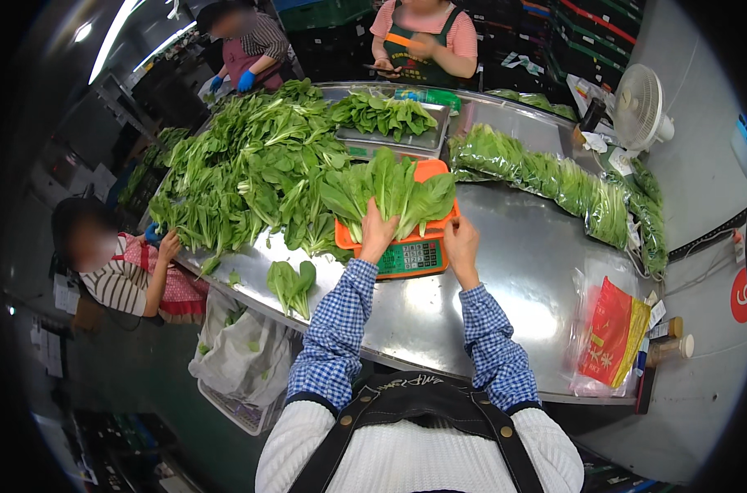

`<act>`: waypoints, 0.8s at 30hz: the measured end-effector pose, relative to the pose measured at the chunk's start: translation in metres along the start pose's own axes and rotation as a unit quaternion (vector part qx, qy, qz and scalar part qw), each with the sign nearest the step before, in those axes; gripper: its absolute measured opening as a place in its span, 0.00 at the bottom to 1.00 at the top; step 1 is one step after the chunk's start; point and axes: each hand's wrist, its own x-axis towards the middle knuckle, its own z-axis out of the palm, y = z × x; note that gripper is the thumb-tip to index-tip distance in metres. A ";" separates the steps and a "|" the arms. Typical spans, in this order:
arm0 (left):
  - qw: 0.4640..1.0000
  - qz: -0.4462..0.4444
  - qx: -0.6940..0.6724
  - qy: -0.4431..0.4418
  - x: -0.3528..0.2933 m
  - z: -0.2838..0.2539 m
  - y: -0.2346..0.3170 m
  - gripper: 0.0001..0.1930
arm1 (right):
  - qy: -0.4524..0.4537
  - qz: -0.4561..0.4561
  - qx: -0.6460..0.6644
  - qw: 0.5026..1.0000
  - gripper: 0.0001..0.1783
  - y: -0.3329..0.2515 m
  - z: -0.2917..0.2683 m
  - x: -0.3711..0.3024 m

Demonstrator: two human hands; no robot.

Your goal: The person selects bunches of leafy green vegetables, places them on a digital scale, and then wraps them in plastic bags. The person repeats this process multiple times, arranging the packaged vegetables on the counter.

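A bunch of leafy greens [387,193] with broad leaves and pale stems lies on an orange digital scale [439,175]. My left hand [378,232] is closed around the lower part of the bunch, above the scale's green keypad. At the scale's right edge is my right hand [462,245], its fingers curled inward; what they hold, if anything, is hidden. Just left of my left forearm, a small loose green plant [291,287] lies on the metal table [406,320].
A big heap of greens [254,156] covers the table's left. Behind stands another scale [435,138] with greens. Bagged greens [546,177] line the right, near a fan [639,107] and a red-yellow plastic bag [612,333]. Co-workers stand at the far and left edges.
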 end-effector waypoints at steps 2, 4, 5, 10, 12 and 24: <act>0.999 -0.031 -0.011 -0.024 0.006 0.001 -0.009 0.29 | -0.032 0.000 -0.029 0.999 0.13 -0.004 0.001 -0.006; 0.999 -0.041 -0.006 -0.033 0.008 0.002 -0.015 0.27 | -0.073 0.010 -0.065 0.995 0.14 -0.020 0.008 -0.010; 0.999 -0.034 -0.007 -0.024 0.009 0.001 -0.016 0.26 | -0.089 0.019 -0.087 0.992 0.16 -0.037 0.006 -0.009; 1.000 0.001 0.002 0.017 0.007 0.005 -0.019 0.24 | -0.118 0.014 -0.102 0.988 0.20 -0.041 0.022 0.000; 0.999 -0.030 -0.006 0.011 0.008 0.006 -0.016 0.24 | -0.099 0.040 -0.078 0.991 0.20 -0.030 0.034 0.003; 0.993 -0.081 -0.072 0.043 0.004 0.041 -0.037 0.25 | -0.116 -0.022 -0.079 0.990 0.14 -0.030 0.001 0.021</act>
